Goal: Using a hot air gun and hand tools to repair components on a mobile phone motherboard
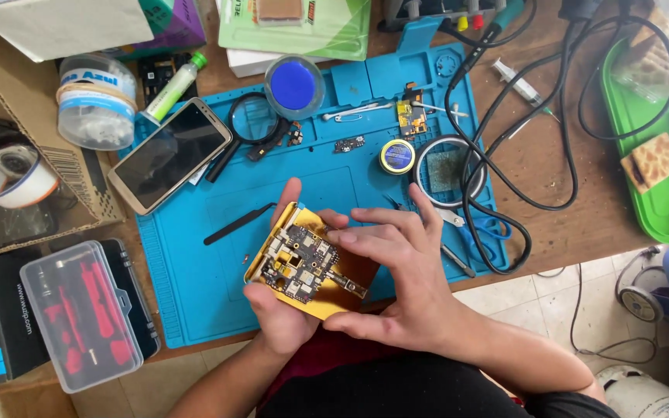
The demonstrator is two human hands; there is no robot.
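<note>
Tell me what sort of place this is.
Most likely a small phone-repair bench. The left hand cradles an opened gold phone body with its circuit board exposed, above a blue repair mat strewn with small parts, a magnifying glass and another phone.

Near the front edge of the blue work mat (195, 310), the left hand (276, 306) cradles a gold phone frame (327, 298) from beneath, thumb along its left side. The right hand (404, 267) lays its fingertips on the circuit board (300, 263) seated in the frame. Black tweezers (238, 224) lie just left; a gold smartphone (172, 155) rests farther left.
</note>
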